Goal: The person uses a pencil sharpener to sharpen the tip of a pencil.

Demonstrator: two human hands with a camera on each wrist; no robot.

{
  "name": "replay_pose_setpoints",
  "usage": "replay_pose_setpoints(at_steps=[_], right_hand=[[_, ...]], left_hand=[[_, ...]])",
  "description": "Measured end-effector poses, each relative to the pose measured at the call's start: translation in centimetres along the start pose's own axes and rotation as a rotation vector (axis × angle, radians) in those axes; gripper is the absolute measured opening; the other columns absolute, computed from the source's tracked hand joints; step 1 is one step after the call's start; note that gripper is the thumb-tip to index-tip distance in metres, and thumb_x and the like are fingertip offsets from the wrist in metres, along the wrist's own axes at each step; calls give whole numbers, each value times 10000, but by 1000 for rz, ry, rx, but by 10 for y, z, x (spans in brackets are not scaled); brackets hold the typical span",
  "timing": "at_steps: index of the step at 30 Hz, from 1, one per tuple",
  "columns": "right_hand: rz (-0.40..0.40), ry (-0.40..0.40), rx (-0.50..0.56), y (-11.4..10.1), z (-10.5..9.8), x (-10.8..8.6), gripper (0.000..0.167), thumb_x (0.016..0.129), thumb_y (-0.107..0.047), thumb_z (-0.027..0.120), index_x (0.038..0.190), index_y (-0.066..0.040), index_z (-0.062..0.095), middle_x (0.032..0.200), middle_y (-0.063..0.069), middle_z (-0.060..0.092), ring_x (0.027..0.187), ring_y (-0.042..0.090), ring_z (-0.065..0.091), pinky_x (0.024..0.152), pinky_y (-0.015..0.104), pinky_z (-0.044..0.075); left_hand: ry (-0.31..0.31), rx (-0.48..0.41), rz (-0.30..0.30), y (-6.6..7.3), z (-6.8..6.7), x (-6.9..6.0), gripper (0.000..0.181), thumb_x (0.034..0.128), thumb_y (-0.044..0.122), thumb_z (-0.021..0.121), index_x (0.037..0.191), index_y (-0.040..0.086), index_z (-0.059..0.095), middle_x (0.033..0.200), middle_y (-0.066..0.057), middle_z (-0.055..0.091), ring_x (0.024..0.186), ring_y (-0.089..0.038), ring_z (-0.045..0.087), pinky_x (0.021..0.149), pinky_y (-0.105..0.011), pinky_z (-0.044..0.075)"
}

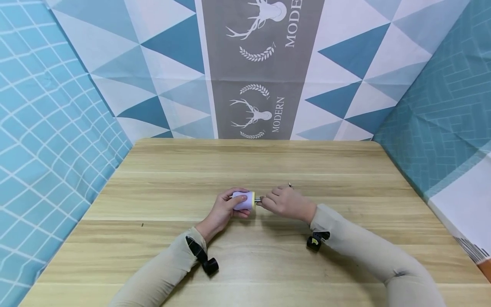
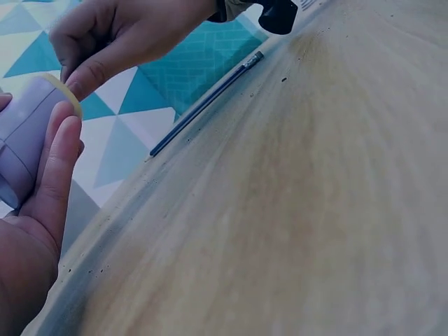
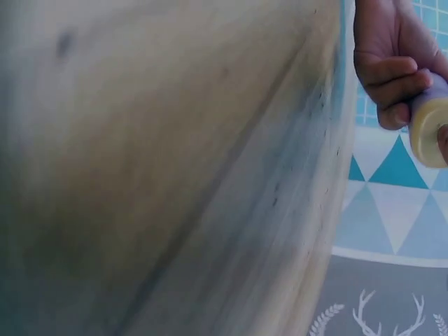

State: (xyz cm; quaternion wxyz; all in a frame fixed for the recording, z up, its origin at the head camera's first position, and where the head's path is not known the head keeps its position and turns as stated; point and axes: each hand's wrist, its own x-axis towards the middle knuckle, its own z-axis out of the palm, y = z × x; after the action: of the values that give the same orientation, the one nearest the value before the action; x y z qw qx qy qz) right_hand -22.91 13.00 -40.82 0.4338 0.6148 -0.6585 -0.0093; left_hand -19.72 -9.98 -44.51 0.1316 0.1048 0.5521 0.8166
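Observation:
My left hand (image 1: 226, 206) grips a lilac cylinder (image 1: 243, 201) with a yellow end, thumb across its side. In the left wrist view the cylinder (image 2: 24, 129) tilts, and in the right wrist view its yellow end (image 3: 428, 133) faces that camera. At the yellow end, the curled fingers of my right hand (image 1: 284, 202) pinch a slim grey rod (image 1: 258, 200); the rest of it is hidden by the hand. A blue pencil (image 2: 206, 103) lies on the table; only its tip (image 1: 290, 185) shows beyond my right hand in the head view.
The wood-grain table (image 1: 245, 166) stretches around both hands. Patterned cloth (image 1: 176, 64) hangs behind it, with blue tiled cloth (image 1: 42, 115) at the left and teal cloth (image 1: 449, 115) at the right. A dark speck (image 1: 142, 224) marks the table's left part.

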Motion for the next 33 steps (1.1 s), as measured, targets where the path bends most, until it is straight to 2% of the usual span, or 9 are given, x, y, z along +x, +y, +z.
replay_pose_setpoints(at_steps=[3, 5, 10, 13, 19, 22, 26, 30, 33], right_hand=[[77, -23, 104, -3, 2, -1, 319, 1076, -217, 428, 820, -69, 547, 600, -59, 480, 453, 70, 385, 377, 174, 371], [164, -67, 231, -5, 1, 0, 318, 1077, -243, 433, 816, -88, 530, 586, -76, 453, 455, 42, 359, 378, 147, 326], [446, -191, 615, -5, -7, 5, 234, 984, -165, 637, 794, -113, 510, 606, -94, 498, 498, -26, 350, 413, 119, 313], [604, -287, 803, -2, -11, 9, 230, 941, -107, 682, 774, -119, 523, 608, -107, 486, 508, -37, 346, 421, 142, 313], [880, -469, 1119, 8, -18, 15, 305, 978, -162, 641, 718, -121, 488, 560, -111, 368, 463, 13, 330, 421, 177, 279], [1024, -531, 1314, 11, -18, 16, 324, 1000, -170, 608, 714, -112, 467, 511, -80, 335, 409, 55, 292, 383, 196, 253], [1210, -595, 1539, 13, -18, 16, 326, 1020, -148, 560, 718, -90, 454, 470, -44, 313, 389, 86, 248, 363, 212, 220], [1385, -645, 1764, 14, -15, 13, 254, 1036, -153, 515, 795, -75, 529, 480, -53, 315, 399, 53, 250, 364, 174, 198], [1465, -683, 1899, 15, -13, 10, 212, 1054, -173, 471, 891, -72, 561, 489, -62, 306, 408, 32, 250, 367, 145, 174]], left_hand=[[-1, 1, -3, 0, 1, -1, 246, 939, 5, 577, 1018, 189, 719, 1020, -199, 563, 611, -218, 696, 589, -311, 636], [-6, 3, -2, 0, 2, -2, 249, 938, -1, 572, 1020, 184, 717, 1027, -196, 564, 611, -219, 696, 590, -310, 635], [-14, 11, 0, -1, 2, -2, 245, 945, 8, 568, 1029, 184, 715, 1007, -185, 572, 611, -213, 695, 587, -306, 634], [-12, 17, -5, -1, 2, -2, 215, 945, 19, 576, 1058, 147, 708, 999, -187, 574, 612, -214, 696, 586, -305, 634], [-22, 18, -10, -1, 2, -1, 198, 940, 30, 587, 1070, 126, 703, 981, -185, 581, 612, -216, 698, 587, -299, 633], [-29, 11, -8, -1, 2, -1, 205, 937, 32, 590, 1056, 152, 706, 978, -178, 583, 612, -216, 698, 588, -301, 633], [-42, 8, 0, -1, 2, -1, 202, 935, 29, 591, 1107, 72, 688, 975, -173, 591, 616, -218, 700, 591, -306, 635], [-56, 17, 20, -2, 1, -2, 212, 931, 20, 591, 1123, 44, 677, 968, -164, 607, 620, -219, 703, 588, -309, 635], [-66, 33, 31, -2, 1, -2, 206, 931, 23, 596, 1118, 47, 678, 962, -159, 619, 626, -218, 705, 588, -309, 634]])
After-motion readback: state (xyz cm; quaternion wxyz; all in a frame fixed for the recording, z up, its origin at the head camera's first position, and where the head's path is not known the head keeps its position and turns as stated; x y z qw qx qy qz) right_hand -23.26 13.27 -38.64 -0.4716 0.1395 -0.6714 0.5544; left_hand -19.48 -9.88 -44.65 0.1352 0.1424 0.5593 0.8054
